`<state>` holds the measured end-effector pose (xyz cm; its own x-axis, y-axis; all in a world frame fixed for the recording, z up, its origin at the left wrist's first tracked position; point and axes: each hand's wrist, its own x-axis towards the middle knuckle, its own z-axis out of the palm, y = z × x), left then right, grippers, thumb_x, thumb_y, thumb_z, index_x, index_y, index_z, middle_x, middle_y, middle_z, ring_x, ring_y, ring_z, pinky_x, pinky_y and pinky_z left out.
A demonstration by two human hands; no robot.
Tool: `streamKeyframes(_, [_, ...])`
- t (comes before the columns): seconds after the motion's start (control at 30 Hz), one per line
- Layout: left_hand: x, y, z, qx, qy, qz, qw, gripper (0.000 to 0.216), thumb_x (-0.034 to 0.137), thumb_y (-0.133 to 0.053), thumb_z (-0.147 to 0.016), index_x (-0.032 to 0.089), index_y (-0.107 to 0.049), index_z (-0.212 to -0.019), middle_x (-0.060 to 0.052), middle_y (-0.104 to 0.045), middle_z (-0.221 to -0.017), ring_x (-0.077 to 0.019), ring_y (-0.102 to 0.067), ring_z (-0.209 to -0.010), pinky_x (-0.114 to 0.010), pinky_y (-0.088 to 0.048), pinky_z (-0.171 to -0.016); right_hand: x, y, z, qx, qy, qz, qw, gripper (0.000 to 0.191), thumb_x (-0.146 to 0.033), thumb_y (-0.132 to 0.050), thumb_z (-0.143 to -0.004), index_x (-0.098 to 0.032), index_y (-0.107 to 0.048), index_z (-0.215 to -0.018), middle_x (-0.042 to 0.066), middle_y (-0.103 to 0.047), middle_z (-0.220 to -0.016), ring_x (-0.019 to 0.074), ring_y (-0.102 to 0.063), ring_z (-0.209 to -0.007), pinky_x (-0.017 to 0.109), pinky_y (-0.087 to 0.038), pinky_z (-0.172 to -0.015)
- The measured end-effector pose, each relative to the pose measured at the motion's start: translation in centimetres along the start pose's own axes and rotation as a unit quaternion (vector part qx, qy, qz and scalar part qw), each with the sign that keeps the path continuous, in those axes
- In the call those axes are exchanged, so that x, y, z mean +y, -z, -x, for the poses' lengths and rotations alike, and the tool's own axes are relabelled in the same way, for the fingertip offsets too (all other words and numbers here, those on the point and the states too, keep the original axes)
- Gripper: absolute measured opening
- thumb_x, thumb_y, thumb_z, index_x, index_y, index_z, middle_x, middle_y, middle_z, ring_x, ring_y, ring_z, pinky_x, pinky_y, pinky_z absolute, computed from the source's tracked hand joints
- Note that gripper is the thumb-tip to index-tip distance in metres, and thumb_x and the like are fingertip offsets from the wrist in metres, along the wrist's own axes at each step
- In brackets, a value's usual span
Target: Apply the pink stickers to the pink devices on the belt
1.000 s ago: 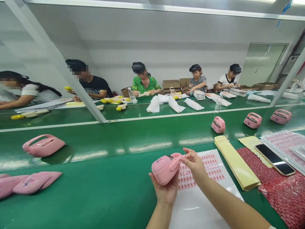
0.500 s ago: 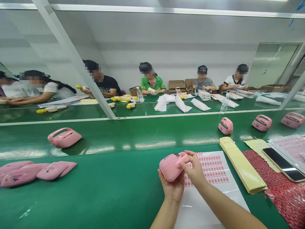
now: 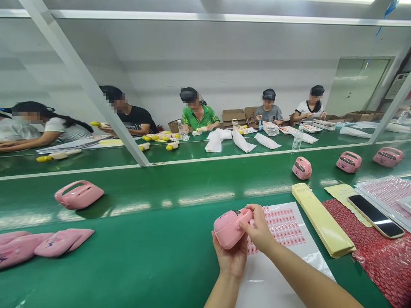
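Note:
My left hand (image 3: 229, 259) cups a small pink plastic toy case (image 3: 228, 228) from below, just above the green table. My right hand (image 3: 258, 231) pinches at the case's top right edge, fingers pressed together on it. Under both hands lies a white sticker sheet (image 3: 282, 226) with rows of small pink stickers.
A pink case (image 3: 78, 194) sits on the green conveyor belt (image 3: 167, 184) to the left, and three more (image 3: 302, 167) ride it at right. Pink shell halves (image 3: 48, 244) lie at left. Yellow backing strips (image 3: 323, 222), red sheets (image 3: 382, 256) and a phone (image 3: 375, 216) lie at right. Several people work across the belt.
My right hand's fingers have closed in onto the case's top edge. The case has stayed in my left hand. The view shifted slightly.

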<state>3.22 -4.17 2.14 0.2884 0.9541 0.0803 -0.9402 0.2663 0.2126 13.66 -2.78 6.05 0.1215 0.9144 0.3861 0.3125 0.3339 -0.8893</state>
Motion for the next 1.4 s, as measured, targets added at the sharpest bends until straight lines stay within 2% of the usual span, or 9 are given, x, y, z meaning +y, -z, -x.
streamKeyframes(0.1, [0.2,0.2,0.0,-0.006,0.001,-0.023,1.0,0.045,0.045,-0.05,-0.077,0.022,-0.05,-0.116,-0.007,-0.061,-0.112,-0.0207,-0.055,-0.105,-0.027,-0.047,-0.084,1.3,1.5,-1.7,-0.047,-0.056,0.017,0.997,0.023,-0.027,-0.046,-0.078,-0.02,-0.05,-0.1,0.007,-0.054,-0.101,0.018,-0.052,-0.096,0.033,-0.044,-0.083])
streamKeyframes(0.3, [1.7,0.6,-0.2,0.019,0.002,-0.031,0.999,0.044,0.049,-0.056,-0.072,0.026,-0.054,-0.109,-0.005,-0.062,-0.11,-0.0231,-0.057,-0.102,-0.03,-0.049,-0.083,4.7,6.2,-5.7,-0.086,-0.125,0.272,0.95,0.013,-0.018,-0.056,-0.07,-0.018,-0.064,-0.08,0.01,-0.059,-0.098,0.0262,-0.047,-0.103,0.04,-0.035,-0.089])
streamKeyframes(0.43, [1.7,0.5,-0.8,0.101,-0.066,-0.152,0.981,0.045,0.052,-0.057,-0.07,0.034,-0.052,-0.11,-0.001,-0.062,-0.107,-0.0225,-0.058,-0.099,-0.037,-0.049,-0.081,5.9,6.7,-6.0,-0.103,-0.139,0.282,0.944,0.005,-0.016,-0.061,-0.065,-0.018,-0.065,-0.063,0.008,-0.062,-0.088,0.0255,-0.052,-0.095,0.038,-0.037,-0.084])
streamKeyframes(0.53, [0.8,0.4,-1.0,0.151,-0.101,-0.275,0.944,0.056,0.047,-0.068,-0.062,0.028,-0.052,-0.112,-0.004,-0.063,-0.103,-0.0234,-0.057,-0.099,-0.034,-0.049,-0.08,6.1,6.8,-5.8,-0.101,-0.129,0.273,0.948,0.008,-0.017,-0.059,-0.067,-0.019,-0.066,-0.068,0.006,-0.062,-0.09,0.022,-0.051,-0.098,0.033,-0.037,-0.086])
streamKeyframes(0.8, [-0.9,-0.4,-0.8,0.159,-0.13,-0.356,0.912,0.079,0.031,-0.079,-0.046,0.028,-0.046,-0.117,-0.003,-0.058,-0.105,-0.0206,-0.057,-0.086,-0.027,-0.047,-0.067,5.8,8.3,-5.8,-0.082,-0.14,0.213,0.964,0.011,-0.013,-0.057,-0.067,-0.017,-0.064,-0.059,0.008,-0.065,-0.09,0.0215,-0.056,-0.094,0.033,-0.039,-0.084])
streamKeyframes(0.97, [-0.7,-2.0,0.0,0.103,-0.194,-0.513,0.83,0.083,0.014,-0.081,-0.034,0.027,-0.053,-0.11,-0.004,-0.055,-0.112,-0.025,-0.054,-0.097,-0.03,-0.041,-0.08,1.6,8.8,-5.4,-0.1,-0.105,0.139,0.98,0.016,-0.021,-0.052,-0.076,-0.018,-0.065,-0.067,0.006,-0.064,-0.095,0.0172,-0.058,-0.093,0.029,-0.043,-0.079])
streamKeyframes(1.17, [-0.8,-1.4,0.6,0.039,-0.133,-0.594,0.792,0.085,0.008,-0.079,-0.03,0.024,-0.056,-0.11,-0.01,-0.057,-0.113,-0.0318,-0.054,-0.099,-0.038,-0.039,-0.084,-5.0,8.5,-2.9,-0.244,0.118,0.181,0.945,0.014,-0.013,-0.055,-0.074,-0.022,-0.064,-0.067,0.003,-0.058,-0.085,0.0171,-0.052,-0.086,0.03,-0.042,-0.073])
streamKeyframes(1.33, [-0.4,0.3,0.4,-0.072,-0.132,-0.76,0.632,0.09,0.017,-0.073,-0.043,0.029,-0.036,-0.124,-0.008,-0.052,-0.122,-0.0296,-0.055,-0.099,-0.04,-0.047,-0.074,-5.8,7.8,-1.9,-0.284,0.139,0.34,0.886,0.021,-0.006,-0.05,-0.075,-0.017,-0.063,-0.063,0.002,-0.049,-0.065,0.0129,-0.042,-0.062,0.024,-0.033,-0.054])
streamKeyframes(1.4, [-0.2,0.4,0.3,-0.101,-0.147,-0.789,0.588,0.092,0.017,-0.072,-0.047,0.029,-0.028,-0.127,-0.009,-0.049,-0.125,-0.0283,-0.055,-0.101,-0.039,-0.048,-0.074,-5.5,7.7,-1.8,-0.296,0.135,0.354,0.877,0.022,-0.006,-0.049,-0.076,-0.016,-0.063,-0.063,0.002,-0.049,-0.066,0.0123,-0.041,-0.062,0.023,-0.031,-0.052])
